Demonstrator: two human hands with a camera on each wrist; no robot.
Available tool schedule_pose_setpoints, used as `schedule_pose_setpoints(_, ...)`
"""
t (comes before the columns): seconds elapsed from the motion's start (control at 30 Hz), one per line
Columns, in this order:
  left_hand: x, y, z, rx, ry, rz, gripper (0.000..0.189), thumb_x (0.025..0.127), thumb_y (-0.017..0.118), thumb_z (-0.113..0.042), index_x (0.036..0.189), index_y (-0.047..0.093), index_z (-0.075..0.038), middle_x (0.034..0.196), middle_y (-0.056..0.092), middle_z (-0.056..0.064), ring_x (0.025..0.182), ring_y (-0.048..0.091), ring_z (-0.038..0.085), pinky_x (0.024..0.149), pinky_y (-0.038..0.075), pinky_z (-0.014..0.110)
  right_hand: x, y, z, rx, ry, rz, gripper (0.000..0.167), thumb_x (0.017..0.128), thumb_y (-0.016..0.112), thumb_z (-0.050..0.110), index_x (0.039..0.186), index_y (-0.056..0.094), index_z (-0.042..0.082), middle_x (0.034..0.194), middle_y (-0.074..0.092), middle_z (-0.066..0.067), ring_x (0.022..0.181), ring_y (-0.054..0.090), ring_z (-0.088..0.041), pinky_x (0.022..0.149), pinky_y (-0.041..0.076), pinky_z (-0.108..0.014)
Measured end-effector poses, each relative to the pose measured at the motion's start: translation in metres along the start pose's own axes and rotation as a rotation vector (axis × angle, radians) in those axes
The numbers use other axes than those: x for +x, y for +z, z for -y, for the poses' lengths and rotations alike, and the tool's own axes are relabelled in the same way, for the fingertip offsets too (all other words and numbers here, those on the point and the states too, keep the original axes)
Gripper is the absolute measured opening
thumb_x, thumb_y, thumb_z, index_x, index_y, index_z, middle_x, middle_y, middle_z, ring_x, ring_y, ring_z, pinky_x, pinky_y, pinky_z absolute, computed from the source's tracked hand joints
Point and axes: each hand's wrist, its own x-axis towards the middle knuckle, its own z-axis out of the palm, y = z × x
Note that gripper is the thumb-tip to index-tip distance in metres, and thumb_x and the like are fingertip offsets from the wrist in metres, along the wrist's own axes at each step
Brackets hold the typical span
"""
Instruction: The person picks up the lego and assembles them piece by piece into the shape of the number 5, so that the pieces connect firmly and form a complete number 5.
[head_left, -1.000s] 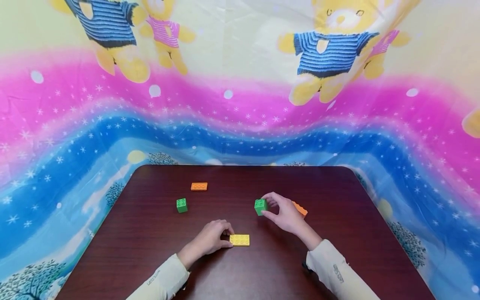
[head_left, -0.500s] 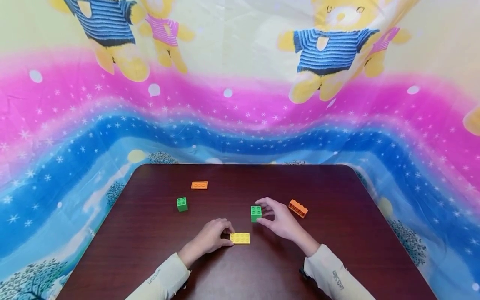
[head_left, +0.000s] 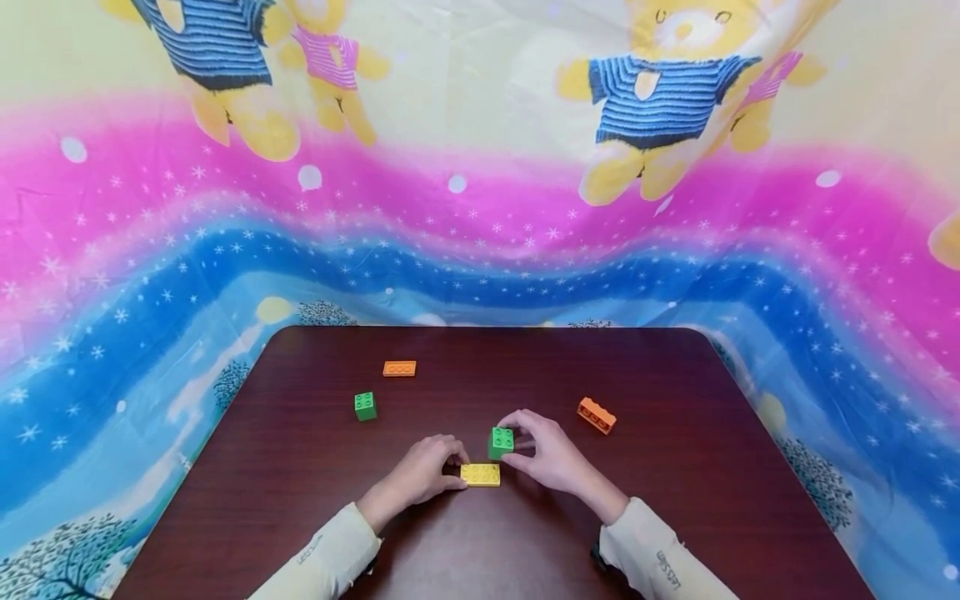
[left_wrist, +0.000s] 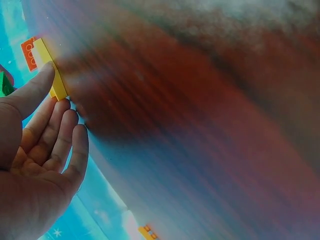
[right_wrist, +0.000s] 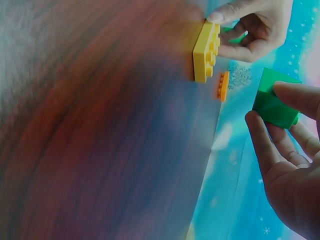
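A flat yellow building brick [head_left: 481, 475] with studs on top lies near the middle of the table. My left hand [head_left: 422, 472] pinches its left end between thumb and fingers; the left wrist view shows the thumb against the side of the yellow brick [left_wrist: 50, 70]. My right hand [head_left: 550, 454] holds a green building brick [head_left: 501, 442], studs up, just behind and above the yellow brick's right end. In the right wrist view, thumb and fingertips grip opposite faces of this green brick [right_wrist: 275, 98], and it hangs apart from the yellow brick [right_wrist: 205, 52].
A second green brick [head_left: 365, 406] stands at the left of the dark table [head_left: 480, 550]. Behind it lies a flat orange brick [head_left: 400, 368]. An orange brick [head_left: 597, 416] rests on its side at the right. A printed cloth [head_left: 457, 250] hangs beyond the table.
My right hand has carried the green brick left and nearer to me, toward the yellow brick, uncovering the orange brick at the right. My left hand stays on the yellow brick.
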Motion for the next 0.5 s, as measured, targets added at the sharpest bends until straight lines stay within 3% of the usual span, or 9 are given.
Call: schedule_pose_setpoints(0.5, 0.0, 0.0, 0.0, -0.007, 0.0, 0.001, 0.024, 0.081, 0.091, -0.022, 0.096, 0.075, -0.013, 0.09, 0.068, -0.002, 0.083, 0.063, 0.012, 0.076, 0.053, 0.026, -0.003, 0.013, 0.004, -0.003, 0.013, 0.055, 0.038, 0.088, 0.082, 0.005, 0.117, 0.062, 0.02, 0.109, 0.063, 0.004, 0.105, 0.07, -0.02, 0.089, 0.061, -0.034)
